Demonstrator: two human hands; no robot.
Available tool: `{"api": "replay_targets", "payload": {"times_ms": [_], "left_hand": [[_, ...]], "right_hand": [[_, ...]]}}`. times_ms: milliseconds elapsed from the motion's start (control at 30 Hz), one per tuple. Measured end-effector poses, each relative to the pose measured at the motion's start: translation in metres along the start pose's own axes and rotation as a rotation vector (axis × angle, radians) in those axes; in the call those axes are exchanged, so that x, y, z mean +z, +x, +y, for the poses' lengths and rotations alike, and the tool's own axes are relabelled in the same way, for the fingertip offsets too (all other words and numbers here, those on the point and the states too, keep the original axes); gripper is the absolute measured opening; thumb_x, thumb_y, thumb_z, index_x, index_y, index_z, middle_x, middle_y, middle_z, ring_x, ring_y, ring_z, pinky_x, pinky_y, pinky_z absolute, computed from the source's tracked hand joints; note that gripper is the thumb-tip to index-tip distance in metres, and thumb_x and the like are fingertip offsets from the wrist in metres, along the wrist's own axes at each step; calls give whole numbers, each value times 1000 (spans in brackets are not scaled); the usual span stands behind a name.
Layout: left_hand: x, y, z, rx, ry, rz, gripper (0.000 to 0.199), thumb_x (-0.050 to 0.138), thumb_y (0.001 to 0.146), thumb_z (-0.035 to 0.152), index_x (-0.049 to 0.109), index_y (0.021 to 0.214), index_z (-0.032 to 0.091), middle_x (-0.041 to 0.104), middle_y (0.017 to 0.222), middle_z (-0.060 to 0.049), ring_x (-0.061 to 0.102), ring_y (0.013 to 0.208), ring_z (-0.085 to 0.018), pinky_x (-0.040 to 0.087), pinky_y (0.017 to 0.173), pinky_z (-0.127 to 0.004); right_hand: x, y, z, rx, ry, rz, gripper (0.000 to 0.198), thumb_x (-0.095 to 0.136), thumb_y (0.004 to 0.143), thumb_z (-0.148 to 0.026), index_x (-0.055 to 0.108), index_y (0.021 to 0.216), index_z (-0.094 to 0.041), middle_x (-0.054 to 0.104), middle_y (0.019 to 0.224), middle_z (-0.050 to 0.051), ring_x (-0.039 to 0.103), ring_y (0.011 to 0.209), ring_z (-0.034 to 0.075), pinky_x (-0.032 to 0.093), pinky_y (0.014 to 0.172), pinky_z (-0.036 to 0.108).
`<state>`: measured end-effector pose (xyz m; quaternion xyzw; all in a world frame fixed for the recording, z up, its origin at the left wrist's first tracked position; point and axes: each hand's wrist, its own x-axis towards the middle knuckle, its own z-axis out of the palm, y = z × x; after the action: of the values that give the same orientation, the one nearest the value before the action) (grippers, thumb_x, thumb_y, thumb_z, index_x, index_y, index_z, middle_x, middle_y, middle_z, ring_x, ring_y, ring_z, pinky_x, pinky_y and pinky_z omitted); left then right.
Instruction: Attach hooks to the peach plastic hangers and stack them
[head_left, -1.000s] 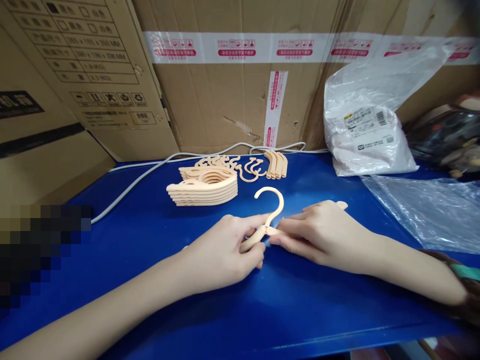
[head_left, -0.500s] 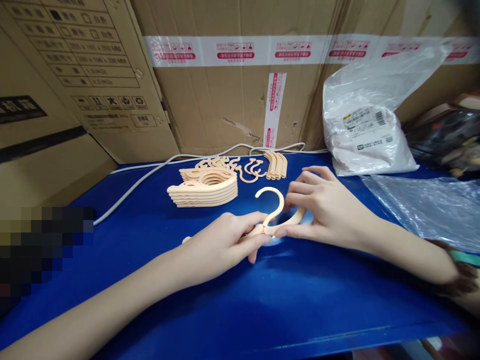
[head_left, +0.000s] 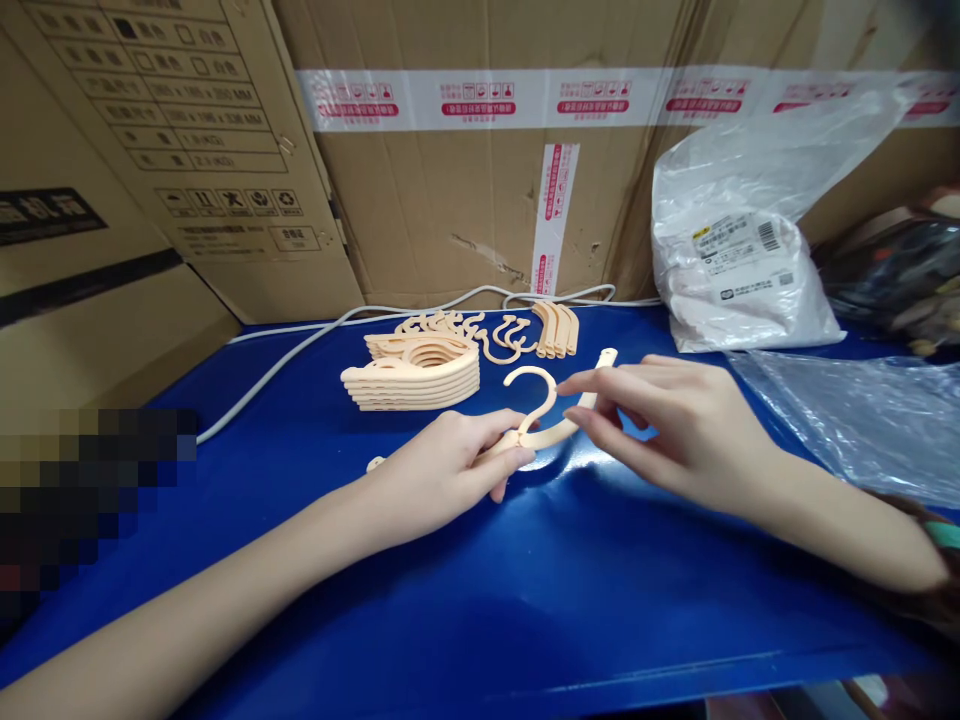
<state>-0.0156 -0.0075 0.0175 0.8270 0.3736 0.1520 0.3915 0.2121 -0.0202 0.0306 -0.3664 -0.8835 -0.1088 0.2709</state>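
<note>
A cream plastic folding clothes hanger (head_left: 553,433) with a curved hook is held above the blue table. My left hand (head_left: 457,455) is closed around its middle, thumb on the near side just below the hook. The hanger's left arm is mostly hidden by this hand; a pale end shows behind the wrist. Its right arm slants up to a tip with a small hole. My right hand (head_left: 667,420) is open beside that arm, index finger and thumb apart. The index fingertip is at the hook's edge; whether it touches cannot be made out.
A stack of cream hangers (head_left: 412,375) lies behind my left hand. Loose hooks (head_left: 502,345) and several curved arm pieces (head_left: 556,330) are farther back. A white cable (head_left: 285,365) runs along the cardboard boxes (head_left: 450,200). At right are a white plastic bag (head_left: 742,290) and clear plastic film (head_left: 862,410).
My right hand has loosened from the hanger's right arm and drawn slightly right, its fingers straighter. More of that arm and its tip now shows. The left hand keeps its hold.
</note>
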Motion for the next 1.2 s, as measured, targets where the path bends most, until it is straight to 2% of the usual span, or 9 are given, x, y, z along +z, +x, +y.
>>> {"api": "replay_targets", "payload": {"times_ms": [133,300,567,800,933,1033,1200], "left_hand": [[0,0,0,8,3,6,24,43,97,36,58,94,18,58,63,6,45,53,-8,29,53,-20],[1,2,-2,17,6,4,26,42,97,38,57,90,18,58,63,5,47,55,-9,30,53,-21],[0,0,1,22,50,-28,23,44,97,37,58,105,21,58,62,7,47,52,-8,29,53,-21],[1,0,0,69,194,-57,24,39,99,36,55,95,19,60,65,5,51,55,-10,31,57,-22],[4,-1,-1,91,377,-59,26,35,100,36,53,98,18,63,72,0,56,61,-14,32,58,-24],[5,-2,-1,116,497,-39,27,35,100,36,53,107,18,66,78,-2,60,65,-16,34,58,-25],[7,-6,2,224,639,79,27,42,98,37,56,116,22,72,88,-1,68,74,-19,39,57,-25]], "right_hand": [[7,-1,4,65,33,-125,22,48,95,-32,62,107,-21,67,68,-2,59,58,12,37,57,24],[11,1,12,124,70,-163,27,46,96,-37,61,110,-20,67,69,-1,60,58,13,38,56,23],[11,1,10,96,83,-198,29,47,96,-31,59,120,-20,71,81,1,63,65,13,40,59,23],[9,1,11,36,107,-204,31,45,97,-28,61,121,-21,73,93,5,65,73,14,43,61,22],[9,1,11,-3,161,-227,28,44,97,-26,65,114,-18,70,104,6,66,86,15,45,73,24],[10,2,10,-4,152,-252,27,42,98,-26,66,104,-17,68,96,6,63,82,16,44,71,25],[13,3,12,47,99,-196,28,42,97,-34,64,88,-18,58,79,4,56,75,17,39,64,26]]}}
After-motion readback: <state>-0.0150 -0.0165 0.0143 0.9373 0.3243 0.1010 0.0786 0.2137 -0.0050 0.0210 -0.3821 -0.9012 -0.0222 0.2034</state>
